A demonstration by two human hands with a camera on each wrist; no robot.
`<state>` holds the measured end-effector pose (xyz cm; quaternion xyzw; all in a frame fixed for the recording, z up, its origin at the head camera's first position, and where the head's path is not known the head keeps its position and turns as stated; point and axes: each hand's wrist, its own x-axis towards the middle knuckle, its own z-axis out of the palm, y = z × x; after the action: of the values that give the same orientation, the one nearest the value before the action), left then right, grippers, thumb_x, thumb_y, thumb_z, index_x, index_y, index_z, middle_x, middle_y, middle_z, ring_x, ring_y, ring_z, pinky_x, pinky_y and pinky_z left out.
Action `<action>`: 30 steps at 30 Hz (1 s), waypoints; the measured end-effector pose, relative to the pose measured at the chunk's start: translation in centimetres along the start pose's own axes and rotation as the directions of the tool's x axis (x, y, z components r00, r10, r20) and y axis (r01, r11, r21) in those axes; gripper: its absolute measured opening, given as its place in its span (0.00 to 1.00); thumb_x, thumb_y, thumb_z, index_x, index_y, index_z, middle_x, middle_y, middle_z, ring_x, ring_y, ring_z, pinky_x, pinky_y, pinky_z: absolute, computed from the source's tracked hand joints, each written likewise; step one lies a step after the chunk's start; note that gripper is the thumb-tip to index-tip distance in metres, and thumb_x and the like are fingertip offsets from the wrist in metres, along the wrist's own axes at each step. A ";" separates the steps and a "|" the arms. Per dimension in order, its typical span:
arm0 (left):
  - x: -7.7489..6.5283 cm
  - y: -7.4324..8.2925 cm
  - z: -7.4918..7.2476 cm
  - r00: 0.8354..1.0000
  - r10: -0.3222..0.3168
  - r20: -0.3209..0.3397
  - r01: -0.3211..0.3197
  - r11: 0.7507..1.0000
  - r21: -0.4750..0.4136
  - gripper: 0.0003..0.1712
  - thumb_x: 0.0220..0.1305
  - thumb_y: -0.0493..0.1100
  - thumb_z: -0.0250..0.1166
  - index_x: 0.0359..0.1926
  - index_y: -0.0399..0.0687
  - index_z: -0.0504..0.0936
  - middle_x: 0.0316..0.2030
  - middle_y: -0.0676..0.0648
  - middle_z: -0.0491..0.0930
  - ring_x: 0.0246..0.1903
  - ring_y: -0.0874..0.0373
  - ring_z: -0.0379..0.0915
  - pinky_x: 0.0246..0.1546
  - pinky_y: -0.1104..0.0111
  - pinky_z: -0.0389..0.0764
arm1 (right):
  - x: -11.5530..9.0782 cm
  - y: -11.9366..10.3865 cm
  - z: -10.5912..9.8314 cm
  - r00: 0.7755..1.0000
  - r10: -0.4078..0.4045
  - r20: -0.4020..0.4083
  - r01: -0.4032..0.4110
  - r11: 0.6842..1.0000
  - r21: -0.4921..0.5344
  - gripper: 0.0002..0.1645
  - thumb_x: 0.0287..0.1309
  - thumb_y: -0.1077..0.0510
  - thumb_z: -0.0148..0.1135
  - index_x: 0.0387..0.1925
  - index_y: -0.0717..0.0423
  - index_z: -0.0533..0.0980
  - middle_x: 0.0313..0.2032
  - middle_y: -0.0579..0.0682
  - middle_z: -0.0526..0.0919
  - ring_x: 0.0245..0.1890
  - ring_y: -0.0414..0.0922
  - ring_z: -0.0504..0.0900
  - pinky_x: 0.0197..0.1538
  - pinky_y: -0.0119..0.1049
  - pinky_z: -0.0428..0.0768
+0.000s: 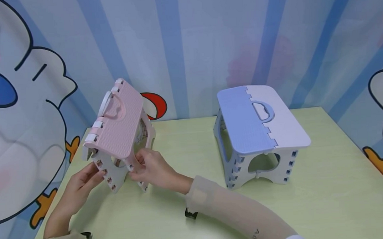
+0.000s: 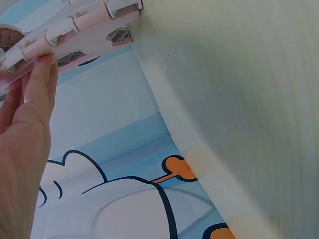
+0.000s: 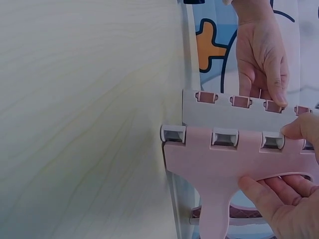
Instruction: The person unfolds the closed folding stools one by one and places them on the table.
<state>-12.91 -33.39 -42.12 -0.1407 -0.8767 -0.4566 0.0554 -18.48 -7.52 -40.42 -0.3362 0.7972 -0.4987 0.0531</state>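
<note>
A pink and white folding stool (image 1: 125, 122) stands partly folded at the left of the table, its top bent up along the middle with the handle loops raised. My left hand (image 1: 80, 186) pinches the hinged edge of its white end panel (image 3: 199, 113), thumb on the near side. My right hand (image 1: 155, 169) grips the pink end panel (image 3: 199, 154). In the right wrist view its thumb presses by a hinge and its fingers curl into the panel's cutout. Above the left hand (image 2: 32, 109), the left wrist view shows the stool's pink and white hinges (image 2: 62, 31).
To the right stands a blue and white folding stool (image 1: 252, 120), unfolded with a flat top and a carry handle. Both are on a pale green table (image 1: 186, 141). A cartoon-printed blue curtain (image 1: 201, 55) hangs behind and at the sides, close to the table edges.
</note>
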 end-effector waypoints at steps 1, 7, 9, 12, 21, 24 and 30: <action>0.0 0.0 0.0 1.000 0.001 0.001 -0.001 1.000 -0.003 0.27 0.78 0.40 0.52 0.73 0.37 0.63 0.62 0.49 0.74 0.53 0.77 0.71 0.48 0.81 0.76 | 0.0 0.0 0.0 1.000 0.001 -0.001 -0.001 1.000 0.002 0.18 0.55 0.61 0.73 0.44 0.59 0.74 0.39 0.44 0.78 0.39 0.35 0.76 0.40 0.20 0.78; 0.0 0.1 0.0 1.000 -0.013 0.002 0.013 1.000 0.011 0.27 0.78 0.41 0.52 0.73 0.36 0.62 0.62 0.47 0.74 0.52 0.78 0.71 0.47 0.81 0.76 | -0.2 0.1 -0.3 1.000 -0.001 -0.006 0.001 1.000 -0.010 0.17 0.55 0.61 0.73 0.43 0.58 0.74 0.39 0.44 0.78 0.39 0.34 0.77 0.39 0.20 0.78; -0.1 0.2 0.0 1.000 -0.019 0.002 0.019 1.000 0.017 0.28 0.78 0.41 0.52 0.73 0.37 0.62 0.63 0.44 0.73 0.52 0.79 0.70 0.47 0.81 0.76 | -0.2 0.2 -0.3 1.000 -0.009 -0.006 0.009 1.000 -0.016 0.17 0.55 0.61 0.73 0.43 0.58 0.74 0.39 0.44 0.78 0.39 0.34 0.77 0.40 0.20 0.78; -0.1 0.2 0.1 1.000 -0.024 0.001 0.024 0.999 0.024 0.28 0.78 0.41 0.52 0.73 0.36 0.62 0.63 0.40 0.73 0.52 0.79 0.70 0.47 0.81 0.76 | -0.3 0.3 -0.4 1.000 -0.014 -0.005 0.014 1.000 -0.013 0.18 0.55 0.61 0.73 0.43 0.59 0.74 0.39 0.44 0.78 0.39 0.34 0.77 0.40 0.21 0.79; 0.0 0.1 0.1 1.000 -0.017 -0.004 0.017 0.999 0.029 0.28 0.78 0.41 0.52 0.73 0.36 0.62 0.62 0.40 0.73 0.52 0.79 0.70 0.47 0.81 0.76 | -0.4 0.4 -0.7 1.000 -0.016 -0.012 0.015 0.999 -0.032 0.18 0.54 0.61 0.73 0.44 0.59 0.74 0.39 0.44 0.79 0.39 0.34 0.77 0.40 0.20 0.78; 0.0 0.1 0.1 1.000 -0.021 -0.002 0.021 1.000 0.022 0.28 0.78 0.41 0.52 0.73 0.36 0.62 0.63 0.39 0.73 0.52 0.79 0.70 0.47 0.81 0.76 | -0.4 0.4 -0.8 1.000 -0.013 -0.011 0.012 1.000 -0.029 0.18 0.54 0.60 0.73 0.44 0.59 0.75 0.39 0.44 0.79 0.38 0.34 0.77 0.39 0.21 0.78; 0.0 0.1 0.1 0.999 -0.031 0.005 0.031 0.999 0.020 0.28 0.79 0.41 0.52 0.74 0.38 0.62 0.64 0.35 0.71 0.52 0.80 0.69 0.47 0.81 0.75 | -0.6 0.4 -1.0 1.000 -0.008 -0.008 0.008 1.000 -0.018 0.19 0.54 0.61 0.73 0.44 0.60 0.74 0.40 0.45 0.78 0.38 0.35 0.77 0.39 0.21 0.78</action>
<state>-12.83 -33.22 -42.13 -0.1276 -0.8834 -0.4484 0.0474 -18.61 -6.31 -40.40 -0.3378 0.8004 -0.4931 0.0449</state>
